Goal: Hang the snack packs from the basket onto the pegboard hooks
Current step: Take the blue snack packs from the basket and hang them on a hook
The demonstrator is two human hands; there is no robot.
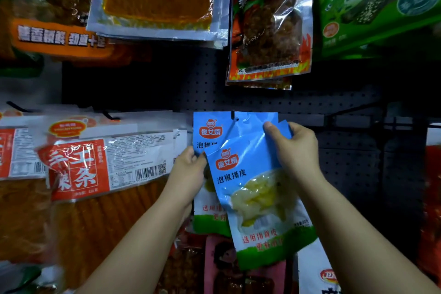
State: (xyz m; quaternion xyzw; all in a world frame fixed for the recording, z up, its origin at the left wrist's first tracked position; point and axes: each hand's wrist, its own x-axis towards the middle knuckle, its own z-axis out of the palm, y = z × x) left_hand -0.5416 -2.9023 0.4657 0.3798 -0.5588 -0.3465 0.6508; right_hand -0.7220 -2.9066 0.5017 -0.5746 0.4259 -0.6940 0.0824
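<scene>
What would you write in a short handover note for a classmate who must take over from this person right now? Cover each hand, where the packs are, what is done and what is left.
Left hand: pinches the left edge of the front blue pack.
Right hand: grips that pack's top right corner, with more blue pack tops fanned behind its fingers.
Packs: the front blue pack is tilted and not on the hook. The hung blue pack is already threaded on it, against the pegboard.
Done: at least one blue pack hung.
Left: thread the held pack onto the hook. The basket is out of view, so the number remaining is unknown.
</scene>
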